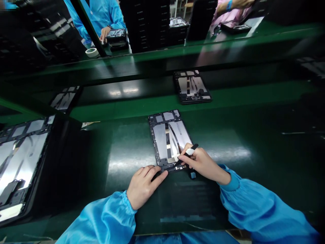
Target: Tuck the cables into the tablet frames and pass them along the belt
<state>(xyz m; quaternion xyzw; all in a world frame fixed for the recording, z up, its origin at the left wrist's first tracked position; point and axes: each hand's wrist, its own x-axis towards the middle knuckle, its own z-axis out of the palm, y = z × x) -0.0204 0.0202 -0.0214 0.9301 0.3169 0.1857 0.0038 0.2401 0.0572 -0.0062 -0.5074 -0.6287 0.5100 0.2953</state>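
An opened tablet (165, 135), back cover off, lies on the green mat in front of me, showing silver battery plates and a black cable. My right hand (203, 163) is closed in a pen grip on a thin black tool (189, 153), whose tip touches the tablet's lower right area. My left hand (143, 184) rests at the tablet's lower left corner, fingers together and pressing its bottom edge.
Another opened tablet (192, 87) lies on the conveyor belt beyond. Two more (19, 159) (63, 100) are at the left. Across the line, people in blue and pink sleeves work beside stacked black trays (147, 23). A tape roll (91, 52) sits at far left.
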